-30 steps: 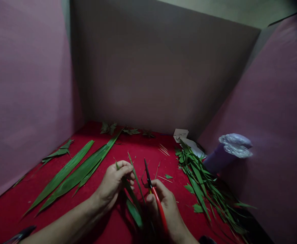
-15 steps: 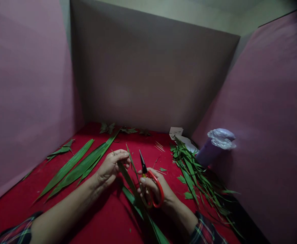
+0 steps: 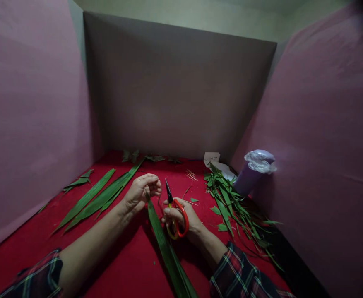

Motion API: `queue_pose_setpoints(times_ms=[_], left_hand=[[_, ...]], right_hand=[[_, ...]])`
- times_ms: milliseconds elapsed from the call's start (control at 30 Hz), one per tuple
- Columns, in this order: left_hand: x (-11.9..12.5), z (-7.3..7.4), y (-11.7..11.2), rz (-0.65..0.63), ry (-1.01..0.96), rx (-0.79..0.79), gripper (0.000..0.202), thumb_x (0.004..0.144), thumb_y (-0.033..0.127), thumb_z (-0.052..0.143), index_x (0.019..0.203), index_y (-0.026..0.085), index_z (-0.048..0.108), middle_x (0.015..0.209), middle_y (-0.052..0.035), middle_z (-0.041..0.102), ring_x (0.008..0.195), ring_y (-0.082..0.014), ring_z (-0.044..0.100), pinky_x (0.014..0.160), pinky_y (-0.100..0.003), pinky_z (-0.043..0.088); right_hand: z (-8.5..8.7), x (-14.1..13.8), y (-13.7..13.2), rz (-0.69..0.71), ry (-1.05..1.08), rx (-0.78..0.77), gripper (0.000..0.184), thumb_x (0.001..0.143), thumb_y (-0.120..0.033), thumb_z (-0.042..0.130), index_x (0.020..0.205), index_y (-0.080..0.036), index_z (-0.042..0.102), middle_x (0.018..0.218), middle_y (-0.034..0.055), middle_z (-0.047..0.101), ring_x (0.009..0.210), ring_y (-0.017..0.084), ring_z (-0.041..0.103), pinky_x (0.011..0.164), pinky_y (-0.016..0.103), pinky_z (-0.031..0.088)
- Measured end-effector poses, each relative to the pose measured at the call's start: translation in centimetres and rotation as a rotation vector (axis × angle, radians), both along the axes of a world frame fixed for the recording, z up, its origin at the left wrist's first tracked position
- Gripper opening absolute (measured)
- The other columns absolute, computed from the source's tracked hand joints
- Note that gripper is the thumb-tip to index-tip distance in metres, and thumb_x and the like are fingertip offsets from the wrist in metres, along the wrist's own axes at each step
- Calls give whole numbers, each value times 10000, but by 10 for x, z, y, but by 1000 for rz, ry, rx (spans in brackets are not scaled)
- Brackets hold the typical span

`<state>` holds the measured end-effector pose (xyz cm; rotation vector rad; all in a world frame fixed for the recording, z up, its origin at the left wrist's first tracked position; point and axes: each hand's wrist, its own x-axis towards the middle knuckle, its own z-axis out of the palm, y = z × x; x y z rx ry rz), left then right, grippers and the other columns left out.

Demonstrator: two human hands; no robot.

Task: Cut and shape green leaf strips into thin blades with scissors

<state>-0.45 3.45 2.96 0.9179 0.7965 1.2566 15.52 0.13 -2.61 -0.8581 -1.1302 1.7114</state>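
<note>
My left hand (image 3: 143, 190) is closed on the upper end of a long green leaf (image 3: 164, 244). The leaf slants down from the fingers to the bottom edge of the view. In my right hand (image 3: 186, 219) is a pair of scissors (image 3: 180, 221) with red and yellow handles and dark blades. The blades look closed and point up, a little right of the left fingertips. A thin strand (image 3: 159, 198) shows between the two hands; I cannot tell which hand it touches.
More long leaves (image 3: 97, 203) lie on the red cloth (image 3: 119, 265) at left. A heap of cut leaves (image 3: 231, 203) spreads at right, before a purple cylinder (image 3: 249, 178) topped with clear plastic. Thin sticks (image 3: 191, 174) and a white card (image 3: 211, 159) lie farther back.
The narrow strip standing beside the leaf is no longer upright between my hands. The leaf now runs in one broad band below my left hand. The view has shifted slightly.
</note>
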Motion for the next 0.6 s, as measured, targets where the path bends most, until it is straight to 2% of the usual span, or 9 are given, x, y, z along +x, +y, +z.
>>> queue_pose_setpoints(times_ms=[200, 333, 400, 500, 533, 567, 600], left_hand=[[3, -11, -7, 51, 29, 63, 132, 656, 229, 670, 705, 134, 592, 651, -36, 656, 555, -137, 609, 608, -281, 488], [3, -13, -8, 95, 103, 127, 119, 672, 252, 653, 689, 143, 607, 678, -42, 651, 618, -155, 598, 677, -308, 473], [1, -11, -10, 230, 230, 232, 95, 674, 248, 653, 706, 162, 629, 723, -42, 644, 706, -165, 583, 741, -296, 449], [-1, -6, -17, 553, 516, 488, 121, 649, 235, 680, 765, 212, 655, 850, -31, 624, 889, -188, 525, 830, -265, 389], [0, -5, -21, 613, 571, 546, 117, 646, 237, 682, 758, 221, 653, 862, -27, 616, 907, -191, 511, 829, -257, 380], [2, -5, -25, 612, 609, 567, 88, 660, 246, 672, 740, 221, 645, 827, -19, 607, 847, -180, 511, 787, -248, 387], [5, -6, -30, 555, 628, 553, 58, 686, 265, 649, 685, 214, 623, 712, -4, 574, 718, -156, 503, 696, -238, 397]], right_hand=[[3, 4, -3, 1, 10, -6, 510, 598, -405, 740, 986, -140, 540, 588, -15, 633, 477, 141, 614, 444, 214, 437], [3, 4, -3, -17, 18, -1, 538, 541, -314, 780, 990, -145, 539, 574, -36, 609, 520, 158, 638, 480, 226, 458], [1, 3, -2, -40, 24, 8, 531, 533, -280, 784, 981, -143, 535, 555, -40, 603, 527, 162, 640, 488, 231, 464], [-3, 4, 3, -118, 31, 42, 494, 558, -270, 771, 965, -147, 520, 486, -61, 578, 456, 134, 599, 450, 210, 442], [-3, 5, 5, -153, 33, 57, 485, 564, -274, 767, 959, -152, 513, 470, -70, 568, 423, 119, 575, 432, 200, 430], [-3, 6, 8, -188, 34, 72, 481, 567, -282, 766, 952, -156, 507, 465, -77, 563, 394, 105, 551, 411, 191, 416], [-3, 8, 10, -220, 35, 85, 484, 566, -296, 765, 948, -161, 501, 469, -81, 561, 372, 96, 531, 392, 186, 404]])
